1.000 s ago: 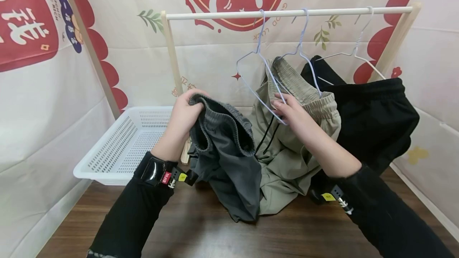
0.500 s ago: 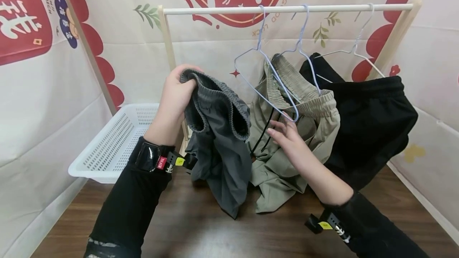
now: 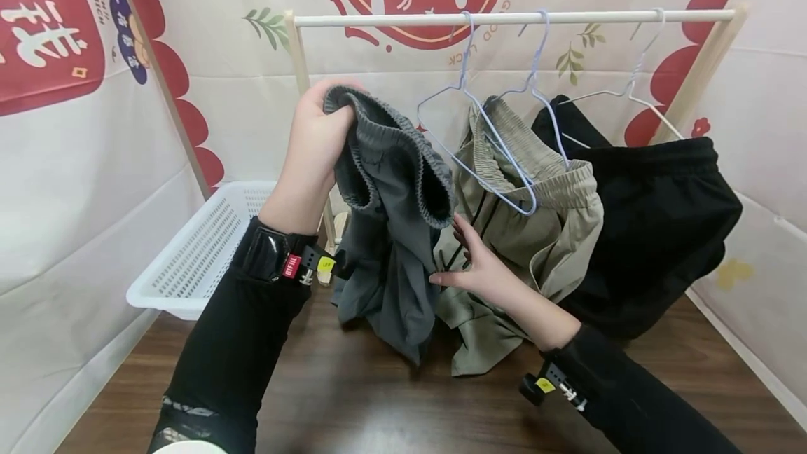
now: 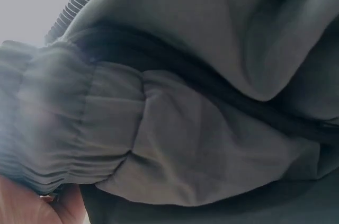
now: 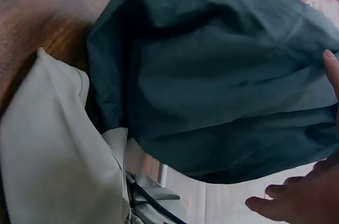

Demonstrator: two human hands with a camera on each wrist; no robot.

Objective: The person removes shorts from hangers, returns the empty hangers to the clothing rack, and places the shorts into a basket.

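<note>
Dark grey shorts (image 3: 397, 258) hang from my left hand (image 3: 315, 139), which grips their elastic waistband at its left end; the waistband gapes toward the right. In the left wrist view, the gathered waistband (image 4: 69, 113) fills much of the picture, with part of the thumb and fingers at the lower left corner. My right hand (image 3: 482, 268) is beside the shorts' right edge, fingers and thumb spread and holding nothing. Whether a fingertip touches the cloth, I cannot tell. A bare lilac hanger (image 3: 465, 76) hangs from the rail just above and right of that hand.
On the white rail (image 3: 391, 20), khaki shorts (image 3: 570, 191) hang on a second lilac hanger (image 3: 555, 125). Black shorts (image 3: 662, 223) hang at the right on a white hanger (image 3: 638, 83). A white perforated basket (image 3: 151, 296) stands left on the wooden tabletop (image 3: 353, 412).
My right hand has let go of the bare lilac hanger and moved down and left to the grey shorts. My left hand has raised the shorts' waistband.
</note>
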